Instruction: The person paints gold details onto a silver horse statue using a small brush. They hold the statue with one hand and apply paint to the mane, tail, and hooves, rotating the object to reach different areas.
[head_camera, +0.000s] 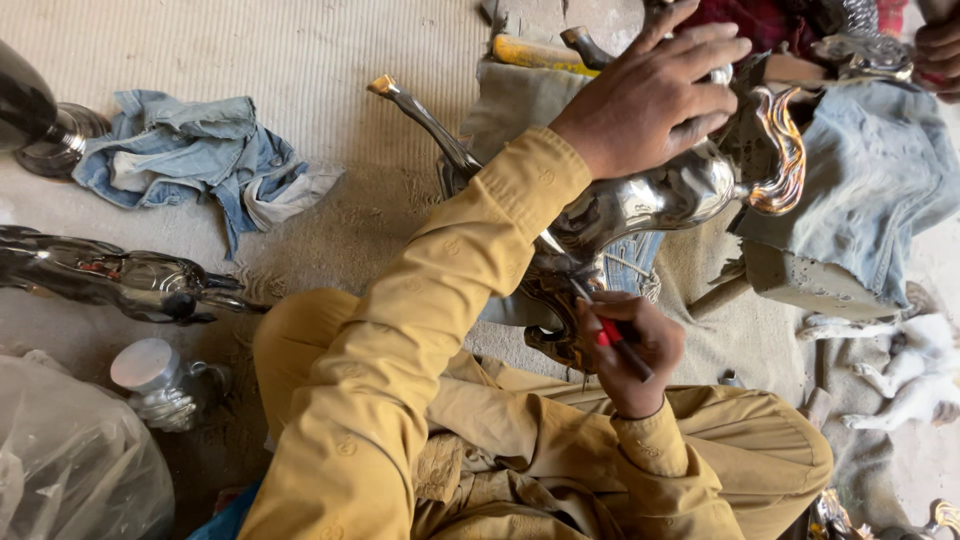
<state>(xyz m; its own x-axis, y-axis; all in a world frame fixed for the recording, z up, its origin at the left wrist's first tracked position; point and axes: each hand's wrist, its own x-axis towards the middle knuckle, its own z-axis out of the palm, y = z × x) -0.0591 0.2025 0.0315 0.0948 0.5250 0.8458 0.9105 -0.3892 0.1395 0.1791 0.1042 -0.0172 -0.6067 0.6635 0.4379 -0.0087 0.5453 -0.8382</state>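
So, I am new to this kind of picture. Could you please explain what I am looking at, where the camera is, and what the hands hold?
There is one picture, taken by a camera worn on the person's head and looking down. The person sits on the ground in yellow clothes.

The left hand rests on top of a shiny metal figure, steadying it. The figure lies partly on folded denim cloth. The right hand holds a thin tool with a red and black handle, its tip against the lower part of the figure.

On the ground to the left lie another shiny figure, a crumpled denim rag, a small jar and a plastic bag. Another person's hand shows at the top right corner.
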